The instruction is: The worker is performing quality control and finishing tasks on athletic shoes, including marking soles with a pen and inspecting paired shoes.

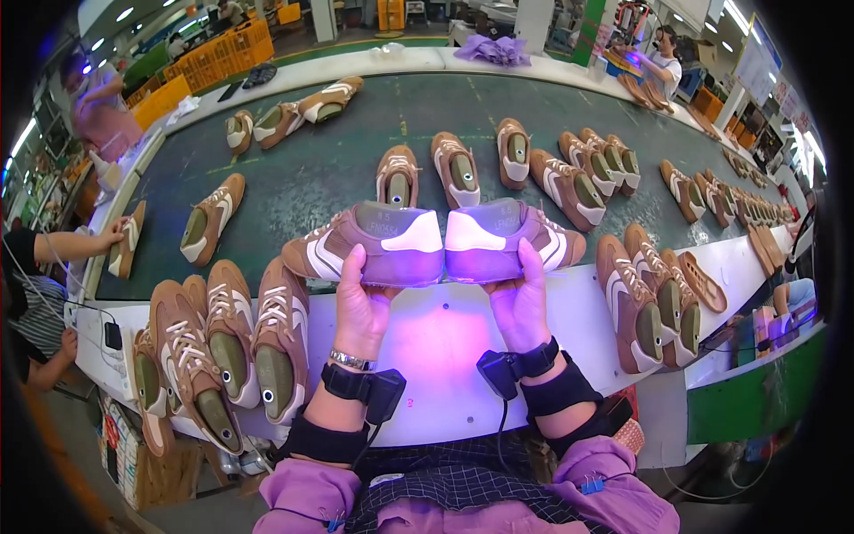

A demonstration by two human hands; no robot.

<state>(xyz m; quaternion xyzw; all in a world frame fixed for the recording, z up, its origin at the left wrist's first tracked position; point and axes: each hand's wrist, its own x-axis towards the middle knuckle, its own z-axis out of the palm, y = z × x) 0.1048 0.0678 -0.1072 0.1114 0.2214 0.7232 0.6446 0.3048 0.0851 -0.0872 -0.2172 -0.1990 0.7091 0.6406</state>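
Head view: the left hand (363, 307) is closed around the heel end of a brown and white sneaker (369, 245), thumb up along the side wall, the shoe held on its side with its toe pointing to the person's left. The right hand (519, 298) grips a matching second sneaker (511, 240) in the same manner, toe pointing right. The two heels meet at the centre, touching or very nearly so, above the near edge of the white desk (445, 356), where a violet light patch falls. Both wrists carry black straps with small black units. To the left on the desk stands a tight cluster of unfinished brown shoes (222, 343), lasts showing in their openings. To the right, a second group of brown shoes (649, 298) lies on the desk. Beyond the held pair, a dark green conveyor belt (356, 151) carries scattered shoes of the same kind. At far left, another person's hand (111, 233) rests on a shoe at the belt edge.
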